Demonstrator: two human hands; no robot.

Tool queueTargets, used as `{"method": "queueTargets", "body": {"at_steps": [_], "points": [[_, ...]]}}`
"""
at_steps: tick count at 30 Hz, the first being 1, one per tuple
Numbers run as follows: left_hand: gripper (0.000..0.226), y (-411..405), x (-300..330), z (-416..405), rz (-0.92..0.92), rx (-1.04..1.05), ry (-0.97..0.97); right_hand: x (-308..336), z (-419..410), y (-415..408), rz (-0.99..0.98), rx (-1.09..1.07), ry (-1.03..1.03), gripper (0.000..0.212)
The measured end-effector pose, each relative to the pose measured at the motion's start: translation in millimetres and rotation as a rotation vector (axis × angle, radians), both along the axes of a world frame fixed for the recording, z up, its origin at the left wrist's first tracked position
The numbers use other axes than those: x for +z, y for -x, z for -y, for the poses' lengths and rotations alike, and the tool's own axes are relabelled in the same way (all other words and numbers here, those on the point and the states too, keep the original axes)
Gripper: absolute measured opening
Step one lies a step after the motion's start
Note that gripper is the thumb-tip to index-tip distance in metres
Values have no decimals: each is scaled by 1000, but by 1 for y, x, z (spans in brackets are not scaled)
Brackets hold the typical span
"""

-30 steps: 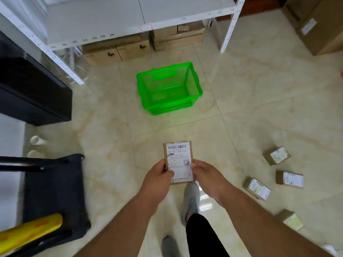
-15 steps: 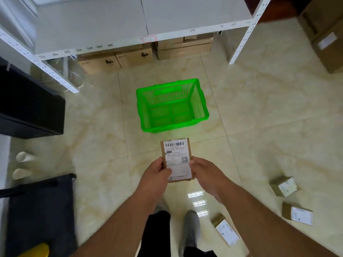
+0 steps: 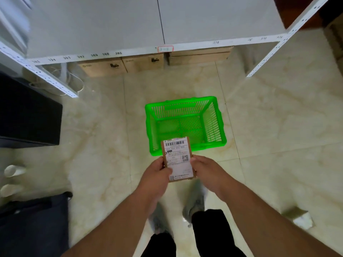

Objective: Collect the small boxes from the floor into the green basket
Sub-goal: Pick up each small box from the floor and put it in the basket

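Observation:
A small brown box (image 3: 177,158) with a white shipping label faces up, held between both hands. My left hand (image 3: 157,173) grips its left edge and my right hand (image 3: 206,171) grips its right edge. The box's far end overlaps the near rim of the green basket (image 3: 215,123), which stands on the tiled floor just ahead with nothing visible inside. Another small box (image 3: 298,217) lies on the floor at the lower right, blurred.
White metal shelving (image 3: 130,25) spans the top, with cardboard cartons (image 3: 143,64) under it. A black cabinet (image 3: 27,115) stands at the left, a dark object (image 3: 33,225) at the lower left, and two white cups (image 3: 13,170) beside it. My feet are below the box.
I have stepped toward the basket, which now sits lower and closer in view. Both hands still hold the box. The floor boxes at the right have mostly slid out of view.

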State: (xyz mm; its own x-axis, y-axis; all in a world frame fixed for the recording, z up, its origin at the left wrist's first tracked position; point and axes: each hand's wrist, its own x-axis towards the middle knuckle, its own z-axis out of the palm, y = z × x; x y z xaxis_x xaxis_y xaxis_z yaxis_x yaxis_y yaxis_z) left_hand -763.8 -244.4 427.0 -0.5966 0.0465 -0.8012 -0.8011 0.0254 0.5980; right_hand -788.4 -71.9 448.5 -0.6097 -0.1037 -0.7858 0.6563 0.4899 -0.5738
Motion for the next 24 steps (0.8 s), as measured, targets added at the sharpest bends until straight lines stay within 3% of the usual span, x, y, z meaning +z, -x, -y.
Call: {"method": "queueTargets", "body": {"at_steps": [4,9,16,19,24], "points": [[46,48,-11,-6,7,48,-4,-23,-3,55,38,-34,20,45],[49,107,-50,-29,40,148,5,-71,-17,129,68,75,49,43],[43,177,-147,-63,124,340,-42,-182,-28,219,69,324,-47,44],[39,193,-195,-67,189,417,-63,-225,-21,249,63,478,-99,25],[37,208,-285,-66,264,542,-77,-307,-2,287,-21,689,-223,20]]}}
